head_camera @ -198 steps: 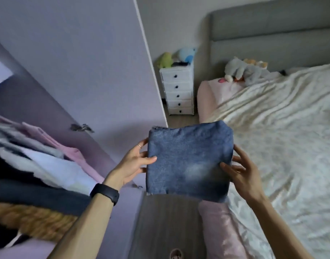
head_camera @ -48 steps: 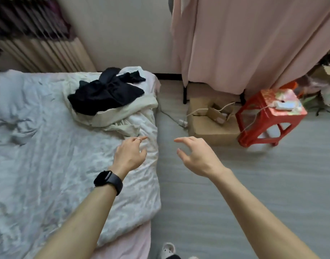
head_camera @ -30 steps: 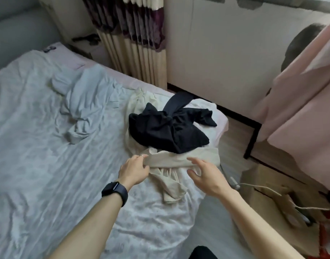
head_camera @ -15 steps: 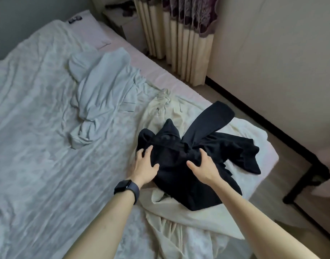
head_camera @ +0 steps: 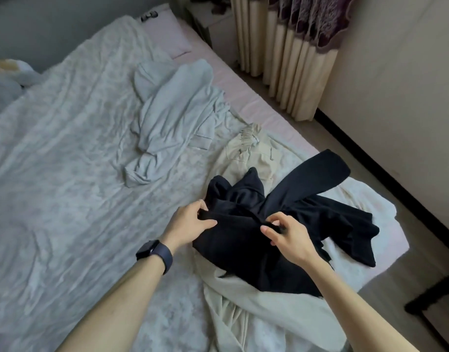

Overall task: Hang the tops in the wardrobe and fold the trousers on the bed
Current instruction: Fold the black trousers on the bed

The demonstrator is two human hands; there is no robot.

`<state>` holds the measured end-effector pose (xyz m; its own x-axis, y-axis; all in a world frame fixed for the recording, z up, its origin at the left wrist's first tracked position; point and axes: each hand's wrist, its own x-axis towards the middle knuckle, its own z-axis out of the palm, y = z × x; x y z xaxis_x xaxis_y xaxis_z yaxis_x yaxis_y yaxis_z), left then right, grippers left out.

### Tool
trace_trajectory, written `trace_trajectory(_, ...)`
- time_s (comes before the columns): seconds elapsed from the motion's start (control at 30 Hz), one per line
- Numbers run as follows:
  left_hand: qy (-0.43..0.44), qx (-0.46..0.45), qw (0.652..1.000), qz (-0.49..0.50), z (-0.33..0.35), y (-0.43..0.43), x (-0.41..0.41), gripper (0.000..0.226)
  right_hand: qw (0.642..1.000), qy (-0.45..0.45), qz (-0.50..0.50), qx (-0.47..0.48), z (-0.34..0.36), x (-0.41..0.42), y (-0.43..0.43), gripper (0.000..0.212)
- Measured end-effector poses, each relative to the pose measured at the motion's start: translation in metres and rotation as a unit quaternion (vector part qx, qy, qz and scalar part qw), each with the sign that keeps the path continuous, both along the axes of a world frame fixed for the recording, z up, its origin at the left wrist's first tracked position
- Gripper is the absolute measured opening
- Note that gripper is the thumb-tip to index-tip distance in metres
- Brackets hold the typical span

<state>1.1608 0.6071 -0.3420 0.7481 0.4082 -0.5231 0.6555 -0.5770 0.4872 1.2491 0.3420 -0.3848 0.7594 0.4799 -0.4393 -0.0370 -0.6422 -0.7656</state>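
Note:
A crumpled black garment (head_camera: pixel 281 224) lies near the right edge of the bed (head_camera: pixel 53 174), on top of cream trousers (head_camera: pixel 248 153) whose waistband points toward the curtain. My left hand (head_camera: pixel 190 223) pinches the black fabric at its left side. My right hand (head_camera: pixel 287 237) pinches a fold of the same garment near its middle. A pale grey garment (head_camera: pixel 172 118) lies bunched farther up the bed, untouched.
Striped curtains (head_camera: pixel 294 54) hang at the far right by a beige wall. Bare floor (head_camera: pixel 396 212) runs along the bed's right side, with a dark frame leg (head_camera: pixel 431 295) at the lower right. A pink pillow (head_camera: pixel 165 34) sits at the bed's head.
My hands lay flat on the black garment half a second ago; now both have curled and pinched its fabric. Before that I turned from the wardrobe to the bed.

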Motion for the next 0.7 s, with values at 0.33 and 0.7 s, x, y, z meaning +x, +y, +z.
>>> trace_trajectory(0.33,-0.285,0.088,0.949,0.106,0.247,0.066,-0.099,0.025,0.961,-0.216,0.021,0.170,0.242,-0.050,0.092,0.013)
trace_trajectory(0.7,-0.450,0.264,0.838,0.162,0.342,0.084,-0.357,0.022,0.915,-0.274,0.065,0.289,0.344,-0.242,0.191,0.019)
